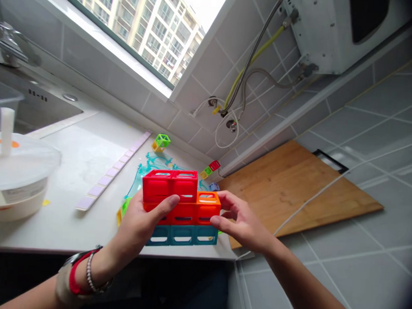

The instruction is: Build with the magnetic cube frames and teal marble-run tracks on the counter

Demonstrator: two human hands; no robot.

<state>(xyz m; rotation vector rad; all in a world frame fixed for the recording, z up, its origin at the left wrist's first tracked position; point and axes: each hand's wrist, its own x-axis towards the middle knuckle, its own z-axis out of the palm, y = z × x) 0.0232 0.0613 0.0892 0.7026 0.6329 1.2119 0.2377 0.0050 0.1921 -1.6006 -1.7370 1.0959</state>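
A stack of plastic frame blocks (182, 207) stands at the front edge of the white counter (87, 159): teal cubes at the bottom, red and orange in the middle, two red cubes on top. My left hand (139, 224) grips the stack's left side, thumb across the front of the red row. My right hand (239, 221) holds the right end, fingers curled round the orange cube (208, 204).
Loose tiles lie behind the stack: a green and yellow cube (161, 142), teal curved pieces (154, 164), small red and green tiles (210, 168), a strip of pale purple tiles (114, 169). A lidded white bowl (19, 175) stands left. A wooden cutting board (292, 189) leans right. Sink (32, 103) far left.
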